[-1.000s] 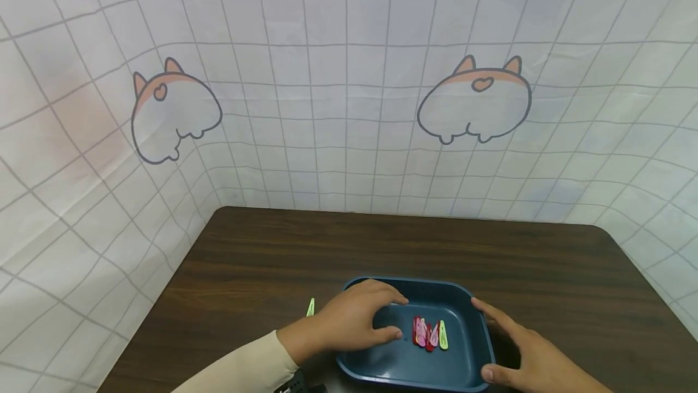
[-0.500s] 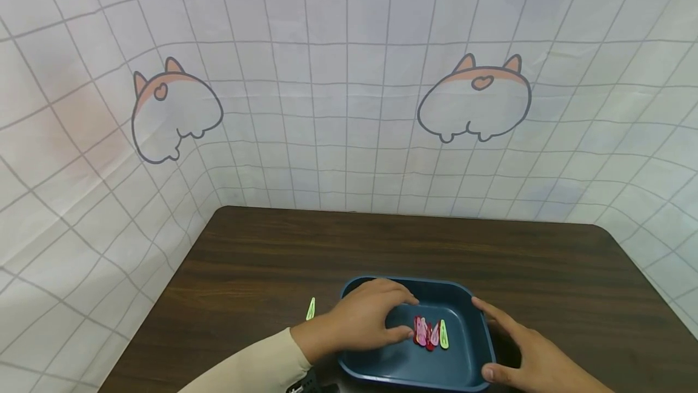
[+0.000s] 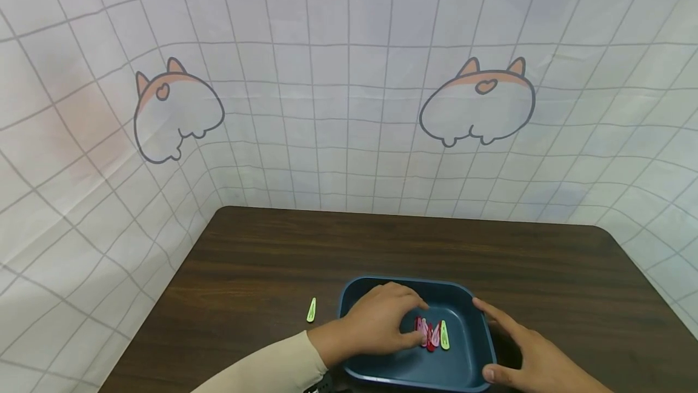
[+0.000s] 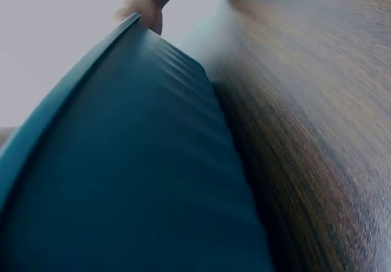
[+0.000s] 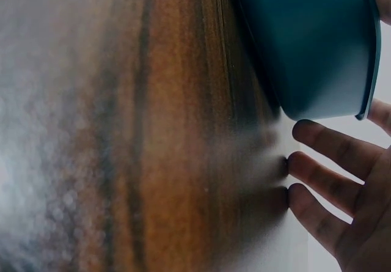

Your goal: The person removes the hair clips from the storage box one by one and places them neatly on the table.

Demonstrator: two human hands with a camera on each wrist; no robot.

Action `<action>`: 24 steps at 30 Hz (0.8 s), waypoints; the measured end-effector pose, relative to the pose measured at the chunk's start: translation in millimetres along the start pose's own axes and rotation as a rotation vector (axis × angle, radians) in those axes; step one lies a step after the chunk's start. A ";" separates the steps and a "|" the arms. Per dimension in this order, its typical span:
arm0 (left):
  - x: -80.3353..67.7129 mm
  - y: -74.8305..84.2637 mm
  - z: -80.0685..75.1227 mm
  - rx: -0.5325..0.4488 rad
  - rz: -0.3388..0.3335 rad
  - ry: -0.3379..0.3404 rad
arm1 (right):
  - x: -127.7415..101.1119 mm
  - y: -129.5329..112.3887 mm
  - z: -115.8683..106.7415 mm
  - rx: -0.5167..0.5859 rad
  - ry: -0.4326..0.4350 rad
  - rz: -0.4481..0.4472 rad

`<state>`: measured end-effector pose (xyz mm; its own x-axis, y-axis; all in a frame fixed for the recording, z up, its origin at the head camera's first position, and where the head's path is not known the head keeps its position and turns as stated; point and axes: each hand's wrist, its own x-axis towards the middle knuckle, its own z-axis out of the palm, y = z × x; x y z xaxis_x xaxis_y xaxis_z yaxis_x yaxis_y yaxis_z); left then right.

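Observation:
Inside a dark blue plastic tray (image 3: 463,366), several snap hair clips lie side by side: red and pink ones (image 3: 435,335), with a lime green clip (image 3: 445,335) at their right end. My left hand (image 3: 378,321) reaches over the tray's left side, palm down. Its thumb and index finger stand apart at the left end of the row, the thumb tip overlapping the leftmost clips. At the tray's right edge, my right hand (image 3: 526,353) touches the rim with thumb and index finger; its other fingers (image 5: 327,220) are spread beside the tray's corner.
Another lime green hair clip (image 3: 311,310) lies on the dark wooden table (image 3: 245,260), left of the tray. White grid-patterned cloth (image 3: 327,108) with corgi drawings surrounds the table's back and sides. The left wrist view mostly shows the tray's outer wall (image 4: 140,150).
My left hand has moved right within the tray, up to the row of clips. The clip on the table now shows fully. My right hand stays at the rim.

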<state>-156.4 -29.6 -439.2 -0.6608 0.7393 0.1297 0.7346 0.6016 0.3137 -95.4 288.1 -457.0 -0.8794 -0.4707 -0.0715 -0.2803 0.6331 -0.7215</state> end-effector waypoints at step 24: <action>3.0 -3.5 20.0 0.105 -0.027 -0.025 | -2.3 -2.5 5.0 -0.030 0.033 -0.008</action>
<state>-157.8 -23.4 -458.8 -0.6774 0.7289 0.0988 0.7296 0.6487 0.2164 -90.8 284.5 -458.5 -0.8891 -0.4558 -0.0428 -0.2985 0.6481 -0.7007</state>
